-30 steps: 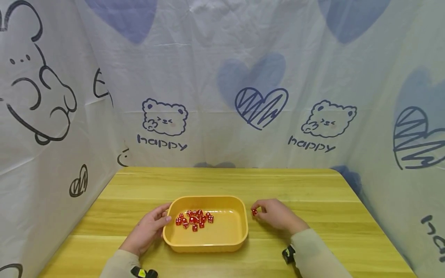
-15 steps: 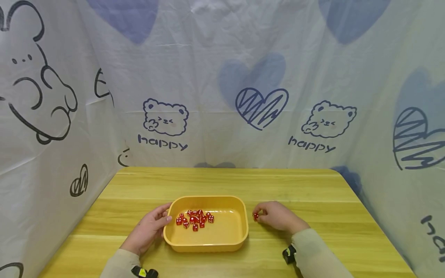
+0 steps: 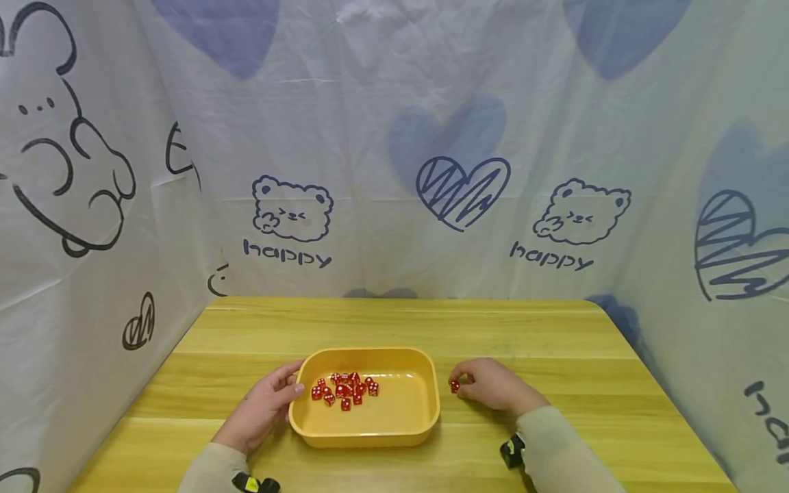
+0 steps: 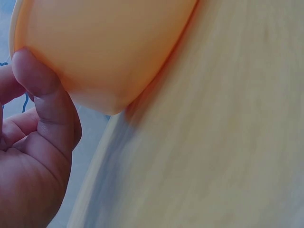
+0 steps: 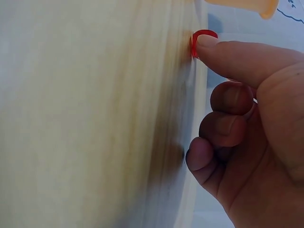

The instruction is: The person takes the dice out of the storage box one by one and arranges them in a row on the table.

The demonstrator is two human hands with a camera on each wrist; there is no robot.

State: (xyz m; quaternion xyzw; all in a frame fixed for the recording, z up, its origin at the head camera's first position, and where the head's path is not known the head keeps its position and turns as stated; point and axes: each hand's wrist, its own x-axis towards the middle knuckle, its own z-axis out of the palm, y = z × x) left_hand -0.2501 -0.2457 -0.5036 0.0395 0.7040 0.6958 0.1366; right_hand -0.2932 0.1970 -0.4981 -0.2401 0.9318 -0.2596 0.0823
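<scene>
In the head view a yellow plastic tray [image 3: 401, 411] holds several red dice [image 3: 344, 390] with white pips, gathered in its left half. My left hand [image 3: 266, 405] grips the tray's left end. The left wrist view shows that thumb [image 4: 40, 78] against the tray's wall [image 4: 109, 47], with the other fingers bent behind it. To the right of the tray, my right hand [image 3: 490, 385] pinches one red die [image 3: 455, 387] at the tabletop. In the right wrist view the thumb covers part of this die [image 5: 195, 45], and the remaining fingers are curled in.
The tray stands on a wood-grain table [image 3: 530, 335] near its front middle. White cloth [image 3: 370, 137] printed with bears and hearts hangs behind the table and along both sides.
My right hand has shifted slightly toward me and to the right, taking the pinched die along. The left hand, the tray and the dice inside have stayed in place.
</scene>
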